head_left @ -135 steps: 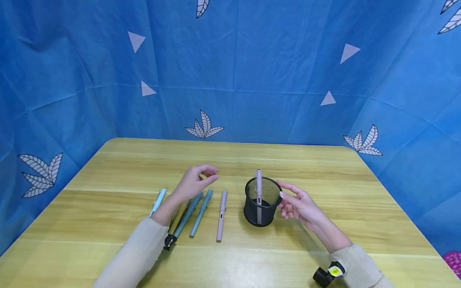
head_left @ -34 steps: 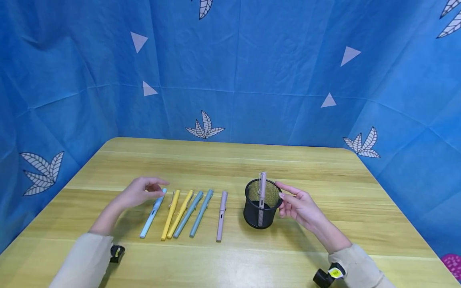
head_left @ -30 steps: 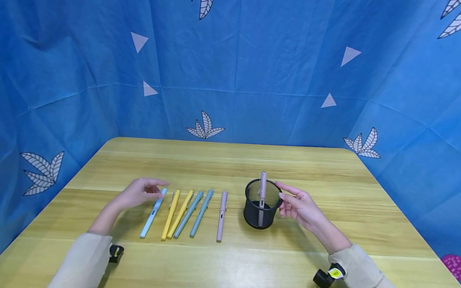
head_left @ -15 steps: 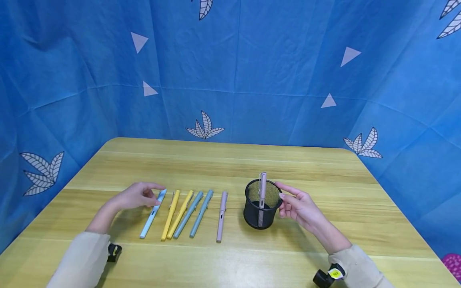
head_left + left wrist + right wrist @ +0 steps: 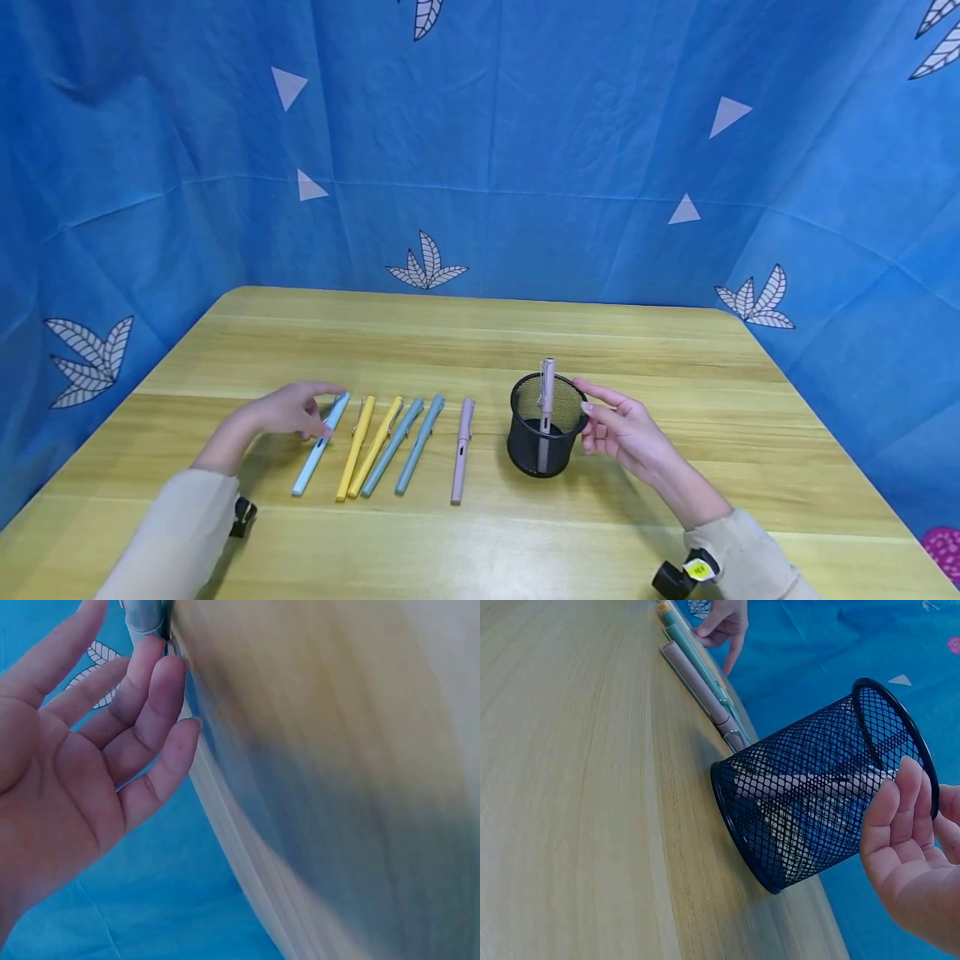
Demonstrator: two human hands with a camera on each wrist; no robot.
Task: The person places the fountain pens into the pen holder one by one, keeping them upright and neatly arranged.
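Observation:
A light blue pen (image 5: 321, 446) lies leftmost in a row on the table. My left hand (image 5: 291, 410) is low over its cap end, index finger and thumb spread, fingertips at or touching the pen. In the left wrist view that hand (image 5: 97, 742) has loosely bent fingers beside the pen's end (image 5: 144, 616). My right hand (image 5: 628, 429) pinches the rim of a black mesh pen holder (image 5: 542, 454), thumb and fingers on either side of the wall, as the right wrist view shows. One light purple pen (image 5: 547, 387) stands in the holder, cap up.
Between the left hand and the holder lie two yellow pens (image 5: 356, 447) (image 5: 375, 447), two teal pens (image 5: 392, 447) (image 5: 420, 444) and a light purple pen (image 5: 462, 452). The wooden table (image 5: 480, 542) ends at a blue curtain (image 5: 480, 150).
My left hand moved left from above the middle pens, then came down onto the light blue pen's cap end. My right hand stays on the holder's rim; the pen inside has shifted slightly right.

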